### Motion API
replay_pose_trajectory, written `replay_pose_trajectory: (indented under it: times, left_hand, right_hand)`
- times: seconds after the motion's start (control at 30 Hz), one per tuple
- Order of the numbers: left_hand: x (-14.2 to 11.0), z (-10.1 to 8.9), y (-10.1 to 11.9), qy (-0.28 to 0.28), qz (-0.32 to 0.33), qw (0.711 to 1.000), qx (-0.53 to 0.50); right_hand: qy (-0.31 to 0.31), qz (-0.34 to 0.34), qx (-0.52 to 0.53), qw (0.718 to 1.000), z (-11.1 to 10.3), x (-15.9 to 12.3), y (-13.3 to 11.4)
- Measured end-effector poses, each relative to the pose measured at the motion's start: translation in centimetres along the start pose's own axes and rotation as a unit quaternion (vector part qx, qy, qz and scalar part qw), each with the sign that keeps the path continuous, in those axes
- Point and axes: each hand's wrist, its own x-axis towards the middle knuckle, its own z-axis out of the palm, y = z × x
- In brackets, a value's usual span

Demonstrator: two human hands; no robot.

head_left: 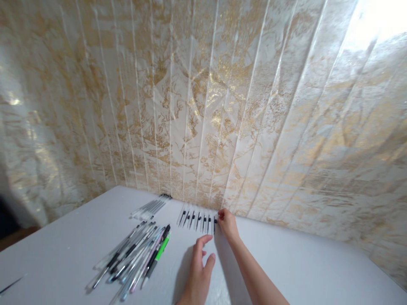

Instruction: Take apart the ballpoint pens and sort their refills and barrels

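1. Head view, how to work well at the row: the row of slim see-through pieces with black parts (199,219) lies on the table (302,262), near its far edge, with small gaps between neighbours. The right hand is at the right-end piece (214,226). A light fingertip grip on one piece at a time would suit such narrow things; a sideways brush could roll or skew the neighbours. Matching the slant and spacing of the row would be the sensible check.

2. Head view, things around: a loose pile of pens (130,254) lies nearer the person and to the left, many of them crossing, with a green pen (162,248) along its right side. Behind the pile is a fanned bunch of thin see-through sticks with dark ends (151,207).

3. Head view, right hand (222,215): the forearm reaches in from the lower right, and the fingers are bent together in a near-pinch beside the end of the row. Whether they grip the end piece or only touch it, I cannot tell.

4. Head view, left hand (209,248): it rests low in front of the row, half open, thumb and forefinger apart, with nothing seen between them. It seems well placed to steady a piece.
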Motion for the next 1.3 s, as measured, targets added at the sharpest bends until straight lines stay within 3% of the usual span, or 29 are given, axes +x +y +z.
replay_pose_trajectory:
  times: [0.43, 0.6, 0.7, 0.8, 0.93, 1.07, 1.17, 1.3]
  left_hand:
    - [0.2, -0.1, -0.5, 0.001, 0.016, 1.000, 0.011]
    - [0.0, 0.3, -0.9, 0.004, 0.030, 0.999, 0.023]
    - [1.6, -0.5, -0.3, 0.031, 0.063, 0.991, 0.110]
    - [5.3, -3.9, 1.1, 0.067, 0.077, 0.970, 0.219]
    - [11.1, -12.1, 2.5, 0.136, 0.051, 0.931, 0.335]
    - [13.9, -19.7, 1.5, 0.175, -0.043, 0.879, 0.442]
    - [14.5, -22.3, 0.1, 0.142, -0.086, 0.856, 0.490]
    - [14.9, -22.4, -1.2, 0.104, -0.096, 0.846, 0.514]
  right_hand:
    - [-0.010, 0.035, 0.066, 0.997, -1.0, -1.3, -0.6]
    - [-0.008, 0.069, 0.120, 0.990, -4.2, -3.4, 1.1]
    - [-0.014, 0.100, 0.152, 0.983, -7.5, -6.0, 2.8]
    - [-0.008, 0.118, 0.228, 0.966, -10.6, -9.1, 4.6]
    - [0.017, 0.117, 0.301, 0.946, -12.9, -12.0, 5.7]
    - [0.011, 0.116, 0.288, 0.950, -13.0, -12.4, 5.5]
    - [0.002, 0.123, 0.284, 0.951, -12.7, -12.2, 5.5]
    - [0.003, 0.113, 0.288, 0.951, -12.7, -12.2, 5.7]
